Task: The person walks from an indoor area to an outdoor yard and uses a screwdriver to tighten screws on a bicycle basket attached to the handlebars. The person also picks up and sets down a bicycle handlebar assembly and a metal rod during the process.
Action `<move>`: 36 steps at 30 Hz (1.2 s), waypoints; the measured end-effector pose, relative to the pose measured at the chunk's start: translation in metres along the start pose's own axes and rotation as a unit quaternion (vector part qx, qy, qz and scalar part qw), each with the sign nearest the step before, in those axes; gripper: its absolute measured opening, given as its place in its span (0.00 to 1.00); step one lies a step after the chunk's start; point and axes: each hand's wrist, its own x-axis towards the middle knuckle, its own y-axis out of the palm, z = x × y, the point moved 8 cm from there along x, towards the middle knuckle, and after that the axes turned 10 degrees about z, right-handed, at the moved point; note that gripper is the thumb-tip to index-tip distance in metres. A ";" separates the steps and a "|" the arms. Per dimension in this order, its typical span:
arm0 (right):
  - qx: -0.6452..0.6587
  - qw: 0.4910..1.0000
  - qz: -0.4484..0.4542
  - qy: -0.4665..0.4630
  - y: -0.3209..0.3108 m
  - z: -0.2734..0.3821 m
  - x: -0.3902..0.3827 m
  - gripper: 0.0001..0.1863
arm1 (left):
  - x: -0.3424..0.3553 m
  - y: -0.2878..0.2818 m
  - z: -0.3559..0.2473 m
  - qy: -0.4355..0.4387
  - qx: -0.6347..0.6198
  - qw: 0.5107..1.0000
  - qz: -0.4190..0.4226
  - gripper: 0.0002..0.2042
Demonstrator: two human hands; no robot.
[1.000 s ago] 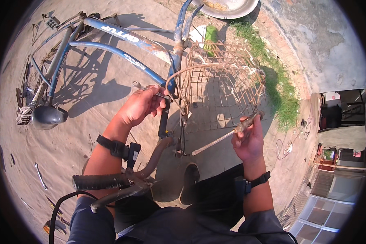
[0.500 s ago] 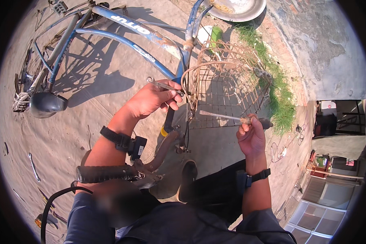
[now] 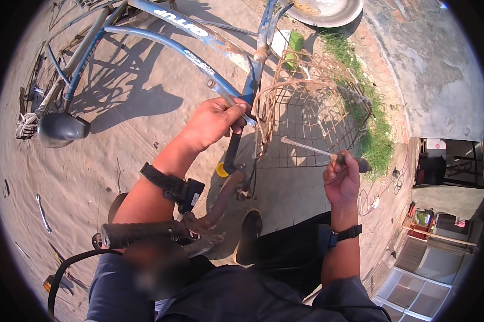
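My left hand (image 3: 214, 122) is closed around a metal wrench (image 3: 229, 100), thumb pressed along it. The wrench's ring end points up and left, and its other end lies close to the wire basket's near left edge. That rusty wire basket (image 3: 301, 115) hangs at the front of a blue bicycle frame (image 3: 169, 45). To the right, my right hand (image 3: 343, 177) grips a screwdriver (image 3: 309, 146) by its dark handle. The screwdriver's shaft points left across the basket's lower part, and I cannot tell whether it touches the wires.
The handlebar grip (image 3: 145, 231) and a rusty brake lever lie near my left forearm. A second wrench (image 3: 43, 213) is on the ground at left. A black saddle (image 3: 63, 130) is further up. A metal basin (image 3: 328, 12) stands by the grass and wall.
The view has shifted, so the bicycle sits slightly further right. The wrench in my left hand has turned steeper, its ring end raised. My right hand still holds the screwdriver, now tilted slightly more.
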 end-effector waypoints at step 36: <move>-0.086 0.992 -0.092 -0.023 -0.009 0.004 0.008 0.07 | -0.024 0.046 -0.027 0.201 0.378 0.903 0.040 0.06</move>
